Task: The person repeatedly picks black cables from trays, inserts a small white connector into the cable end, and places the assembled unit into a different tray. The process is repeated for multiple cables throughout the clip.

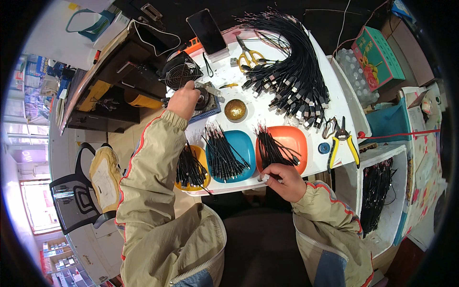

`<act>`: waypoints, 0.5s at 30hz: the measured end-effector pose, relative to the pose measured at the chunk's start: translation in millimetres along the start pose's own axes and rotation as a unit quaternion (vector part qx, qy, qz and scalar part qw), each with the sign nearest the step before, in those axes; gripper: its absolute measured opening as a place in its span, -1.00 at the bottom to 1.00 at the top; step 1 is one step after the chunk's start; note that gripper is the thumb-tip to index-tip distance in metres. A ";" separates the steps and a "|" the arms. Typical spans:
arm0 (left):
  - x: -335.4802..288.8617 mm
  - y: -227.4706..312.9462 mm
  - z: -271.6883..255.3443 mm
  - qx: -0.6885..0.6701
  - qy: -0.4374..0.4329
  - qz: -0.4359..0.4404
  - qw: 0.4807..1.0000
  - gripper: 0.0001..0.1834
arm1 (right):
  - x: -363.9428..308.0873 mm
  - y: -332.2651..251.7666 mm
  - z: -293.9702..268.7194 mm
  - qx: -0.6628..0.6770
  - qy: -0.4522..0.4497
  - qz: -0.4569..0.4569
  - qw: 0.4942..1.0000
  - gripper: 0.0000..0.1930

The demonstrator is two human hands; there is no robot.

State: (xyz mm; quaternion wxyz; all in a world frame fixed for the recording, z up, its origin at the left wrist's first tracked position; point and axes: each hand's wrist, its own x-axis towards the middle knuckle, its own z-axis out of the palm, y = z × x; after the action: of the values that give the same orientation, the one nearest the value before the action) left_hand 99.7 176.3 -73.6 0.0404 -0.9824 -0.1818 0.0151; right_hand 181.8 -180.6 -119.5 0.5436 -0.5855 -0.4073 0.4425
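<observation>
My left hand (185, 100) is closed beside a small machine with a blue base (206, 115); what its fingers hold, if anything, is hidden. At the table's near edge my right hand (287, 183) pinches a small white piece (265, 178) between thumb and fingers. Just beyond it, an orange tray (297, 138) holds short black cables (272, 152). More cut cables with bare wire ends lie in a blue tray (247, 143) and a yellow tray (202, 155) to the left. A round tin (235, 110) of amber-brown material stands behind the blue tray.
A big bundle of black USB cables (301, 71) covers the far right of the table. Yellow-handled scissors (249, 58), wire strippers (342, 143), a blue roll (324, 148), a small fan (180, 71) and a propped phone (207, 32) surround the work. A white bin of cables (402, 191) stands right.
</observation>
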 end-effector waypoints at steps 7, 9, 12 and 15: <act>-5.0 -4.9 1.3 -0.063 0.028 -0.038 0.997 -0.91 | -3.5 -6.2 -2.9 -0.018 -0.016 0.018 1.000 -0.90; -16.0 0.0 -9.1 -0.130 0.100 -0.025 0.986 -0.88 | -7.7 -8.2 -1.0 -0.021 -0.012 0.018 1.000 -0.90; -45.2 20.1 -33.2 -0.262 0.178 -0.030 0.948 -0.85 | -15.6 -13.0 5.9 -0.012 0.020 -0.024 0.999 -0.91; -87.6 54.0 -58.0 -0.402 0.215 -0.049 0.889 -0.89 | -19.1 -22.5 13.5 -0.017 -0.010 -0.005 1.000 -0.91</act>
State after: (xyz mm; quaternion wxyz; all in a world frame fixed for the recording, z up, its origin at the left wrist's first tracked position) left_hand 39.8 90.3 -19.1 -0.3195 -0.8836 -0.2068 -0.2729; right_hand 163.6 -193.5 -95.9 0.5313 -0.5884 -0.4232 0.4386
